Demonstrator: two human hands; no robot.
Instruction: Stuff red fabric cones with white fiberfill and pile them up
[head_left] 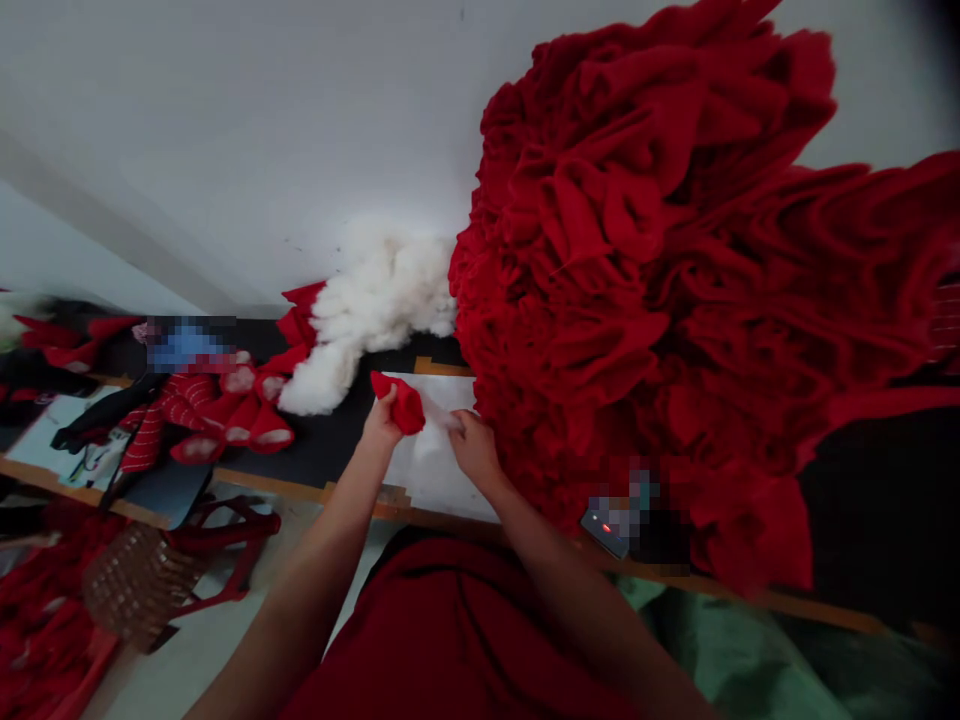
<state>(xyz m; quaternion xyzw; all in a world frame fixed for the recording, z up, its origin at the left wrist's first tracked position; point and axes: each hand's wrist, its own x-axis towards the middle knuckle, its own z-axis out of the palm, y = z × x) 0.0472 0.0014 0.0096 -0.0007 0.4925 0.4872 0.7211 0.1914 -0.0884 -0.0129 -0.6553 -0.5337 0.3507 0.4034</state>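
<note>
My left hand is closed round a small red fabric piece, held just above a white sheet on the table. My right hand is closed in a pinch right beside it, with a wisp of white stuffing running from its fingers to the red piece. A heap of white stuffing lies behind my hands. A very large pile of red fabric pieces rises on the right, touching my right hand's side.
Filled red and striped pieces lie at the left on the dark table. A phone rests near the front edge. A wicker basket and a red stool stand on the floor at the left.
</note>
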